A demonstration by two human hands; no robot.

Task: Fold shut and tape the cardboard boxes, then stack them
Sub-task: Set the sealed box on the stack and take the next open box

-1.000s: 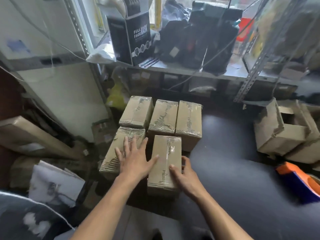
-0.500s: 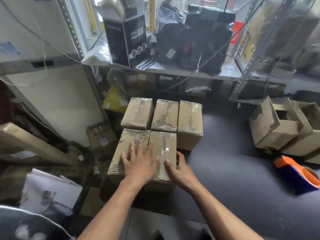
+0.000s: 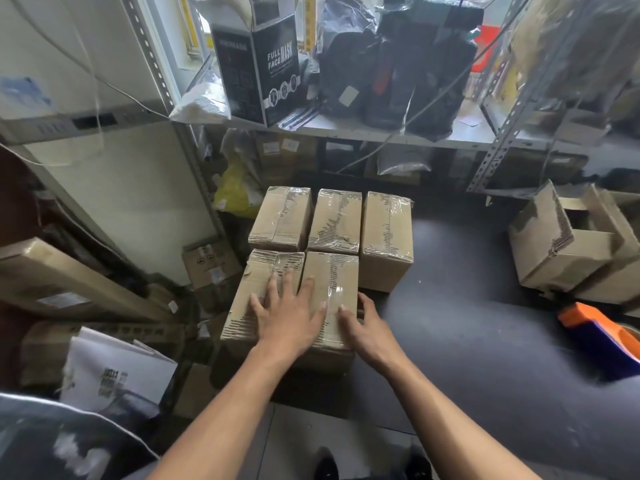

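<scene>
Five taped cardboard boxes (image 3: 330, 237), centre frame | shut, clear tape along top seams | back row of three, front row of two, sides touching | open untaped boxes (image 3: 568, 244), right edge, flaps up

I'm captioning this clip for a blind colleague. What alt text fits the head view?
Two bare hands, left hand and right hand, rest on the nearest taped box among five sealed cardboard boxes on the dark floor. Open boxes and an orange tape dispenser sit to the right.

Black mask carton (image 3: 258, 60) on metal shelf (image 3: 381, 131), yellow bag (image 3: 233, 190) below
</scene>
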